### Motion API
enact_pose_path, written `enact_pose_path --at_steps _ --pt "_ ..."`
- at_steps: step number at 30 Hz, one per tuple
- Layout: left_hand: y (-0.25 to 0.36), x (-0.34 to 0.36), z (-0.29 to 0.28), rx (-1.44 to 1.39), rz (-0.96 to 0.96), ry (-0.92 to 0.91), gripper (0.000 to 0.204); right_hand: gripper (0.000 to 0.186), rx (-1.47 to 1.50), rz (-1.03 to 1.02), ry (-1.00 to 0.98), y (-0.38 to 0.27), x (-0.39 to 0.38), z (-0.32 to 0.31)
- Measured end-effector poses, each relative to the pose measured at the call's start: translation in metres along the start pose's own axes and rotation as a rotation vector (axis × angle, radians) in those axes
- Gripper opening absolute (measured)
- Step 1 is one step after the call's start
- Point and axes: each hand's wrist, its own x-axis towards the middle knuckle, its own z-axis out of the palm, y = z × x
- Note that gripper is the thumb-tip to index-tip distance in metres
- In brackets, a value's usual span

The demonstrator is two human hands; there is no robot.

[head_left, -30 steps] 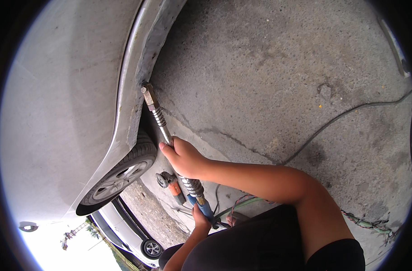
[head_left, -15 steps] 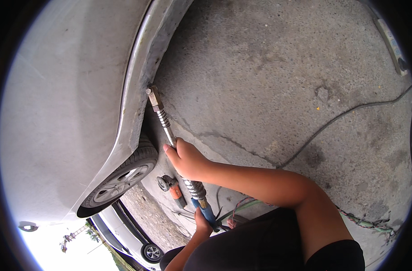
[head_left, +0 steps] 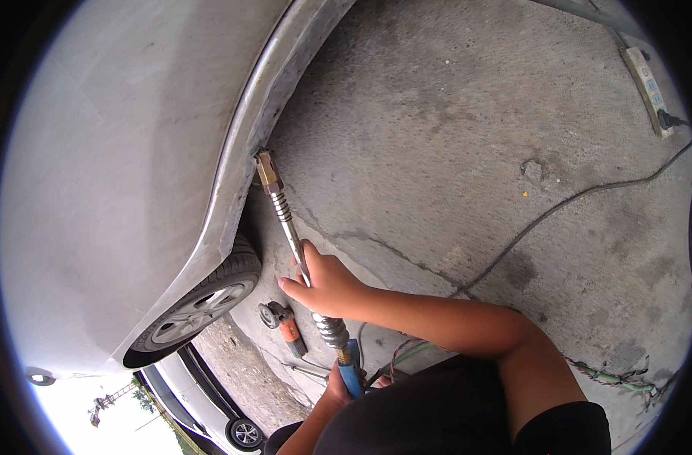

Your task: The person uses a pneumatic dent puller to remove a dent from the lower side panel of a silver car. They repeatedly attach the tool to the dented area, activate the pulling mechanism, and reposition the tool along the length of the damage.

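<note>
A slide-hammer dent puller (head_left: 287, 221) runs from the lower edge of a light grey car body (head_left: 126, 167) back toward me. Its brass-coloured tip (head_left: 268, 170) touches the car's sill, and a spring sits just behind the tip. My right hand (head_left: 329, 285) is closed round the shaft at its middle, in front of a thick coil spring (head_left: 331, 331). At the rear end, my left hand (head_left: 338, 387) grips the blue handle (head_left: 350, 376); its fingers are partly hidden. An orange and black angle grinder (head_left: 288, 331) lies on the ground beside the puller.
The car's rear wheel (head_left: 198, 309) is at left, with a white car (head_left: 198, 394) beyond it. A black cable (head_left: 566, 201) crosses the concrete, near a white power strip (head_left: 649, 91) at far right. Twisted cables and a green hose (head_left: 619, 376) lie by my right arm.
My right hand has slid back along the shaft toward the blue handle. The view has shifted slightly, so more of the power strip shows. The tip stays at the sill.
</note>
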Motion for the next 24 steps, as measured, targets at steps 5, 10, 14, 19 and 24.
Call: enact_pose_path --at_steps 5,10,14,19,24 --pt "-0.006 0.006 -0.014 -0.027 -0.052 -0.13 0.042 0.017 0.364 0.169 -0.155 0.007 0.004 0.012" --pt "-0.002 -0.007 0.002 0.113 0.056 0.074 0.041 0.017 0.391 0.078 0.032 -0.015 0.037 -0.003" --pt "-0.012 -0.039 0.024 0.316 0.27 0.169 0.042 0.017 0.191 0.176 -0.026 0.02 -0.018 0.022" --pt "-0.01 -0.015 0.005 0.055 -0.033 0.026 0.045 0.022 0.237 0.006 0.056 0.019 -0.01 0.019" --pt "-0.017 -0.032 0.017 0.286 0.265 0.142 0.037 0.051 0.731 0.406 -0.112 -0.017 0.019 -0.001"
